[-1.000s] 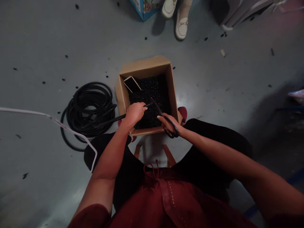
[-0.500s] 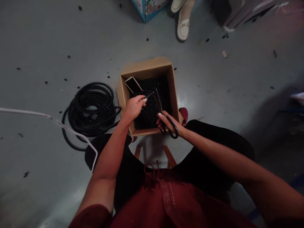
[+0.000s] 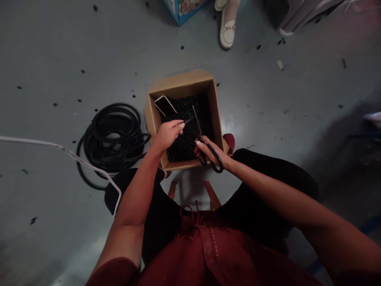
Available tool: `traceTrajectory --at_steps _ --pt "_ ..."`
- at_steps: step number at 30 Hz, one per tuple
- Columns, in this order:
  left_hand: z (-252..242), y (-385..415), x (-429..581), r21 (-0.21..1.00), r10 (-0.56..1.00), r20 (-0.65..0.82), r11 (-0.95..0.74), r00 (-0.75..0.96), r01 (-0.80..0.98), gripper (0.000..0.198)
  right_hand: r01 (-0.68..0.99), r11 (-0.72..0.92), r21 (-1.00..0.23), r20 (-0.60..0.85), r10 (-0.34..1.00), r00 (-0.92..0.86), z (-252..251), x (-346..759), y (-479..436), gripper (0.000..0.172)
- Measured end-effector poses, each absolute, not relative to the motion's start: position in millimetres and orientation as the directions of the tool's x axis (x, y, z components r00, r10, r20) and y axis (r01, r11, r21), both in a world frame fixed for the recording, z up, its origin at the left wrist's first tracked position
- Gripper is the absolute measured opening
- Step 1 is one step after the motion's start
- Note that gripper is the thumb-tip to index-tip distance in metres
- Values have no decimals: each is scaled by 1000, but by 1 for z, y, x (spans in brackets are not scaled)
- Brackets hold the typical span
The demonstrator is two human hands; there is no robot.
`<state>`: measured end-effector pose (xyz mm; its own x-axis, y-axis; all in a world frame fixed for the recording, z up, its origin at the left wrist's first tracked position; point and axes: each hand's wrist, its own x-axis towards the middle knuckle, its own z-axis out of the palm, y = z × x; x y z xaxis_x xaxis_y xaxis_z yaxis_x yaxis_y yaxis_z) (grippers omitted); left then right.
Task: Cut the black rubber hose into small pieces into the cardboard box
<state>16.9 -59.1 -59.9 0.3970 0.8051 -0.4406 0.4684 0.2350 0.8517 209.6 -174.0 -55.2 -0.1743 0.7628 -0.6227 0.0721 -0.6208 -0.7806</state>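
Note:
My left hand [image 3: 170,133] is closed, pinching a thin black strip with a ribbed look [image 3: 188,119] over a cardboard box [image 3: 178,85]. The strip's free end points at the scissors' blades. In my right hand [image 3: 210,150] are black-handled scissors [image 3: 214,159], their blades reaching up over the box. The blades look slightly apart, though the dark background makes this hard to judge. Many small black pieces [image 3: 186,145] fill the box beneath both hands. A phone [image 3: 165,106] leans in the box's far left corner, its dark screen up.
A coil of black hose [image 3: 111,137] lies on the floor left of the box. A white cable [image 3: 89,162] crosses at the left. Ahead are a blue printed box [image 3: 190,10], another person's shoe [image 3: 228,33] and a pale plastic stool [image 3: 297,18]. Black bits dot the floor.
The scissors' blades have tilted slightly left, and the black strip's end looks a little lower. Both hands keep their holds. The whole view has shifted slightly.

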Motion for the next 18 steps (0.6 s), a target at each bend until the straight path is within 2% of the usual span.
traceTrajectory --at_steps 7,18 --pt "-64 -59 15 841 805 -423 177 416 512 39 94 -625 -775 -630 754 -185 -50 211 -172 25" --pt "-61 -59 15 813 781 -438 133 445 567 37 129 -628 -767 -640 741 -202 -55 213 -172 38"
